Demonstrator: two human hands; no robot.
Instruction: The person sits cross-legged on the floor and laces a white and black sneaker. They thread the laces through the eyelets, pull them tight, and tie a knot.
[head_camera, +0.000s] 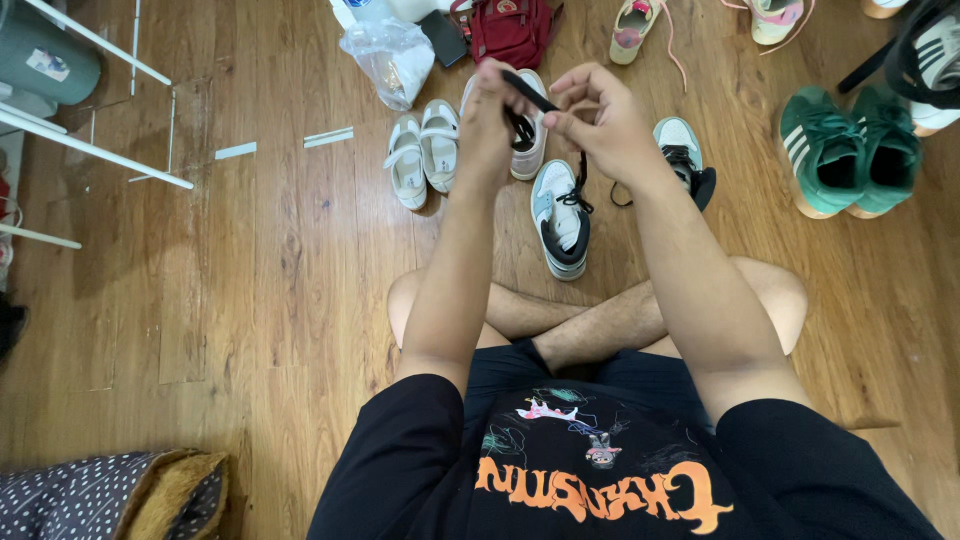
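We see a person seated cross-legged on a wooden floor (250, 300), both arms raised in front of the chest. The left hand (490, 125) is closed around a white sneaker (528, 140), holding it up above the floor with its opening turned toward us. The right hand (600, 120) pinches the flat black shoelace (530, 95) between thumb and fingers; the lace runs taut from those fingers toward the left hand, and its loose end hangs down past the right wrist.

Directly below the hands we note a grey, white and black sneaker (562, 220) lying on the floor, its black lace loosely tied. Just beside the right forearm lies another grey sneaker (685, 155). To the left of the held shoe stands a pair of white strap shoes (422, 150), side by side. Further off we mark a pair of green sneakers (850, 150) at right, a red backpack (510, 30) at the top, and a clear plastic bag (390, 55) next to it.
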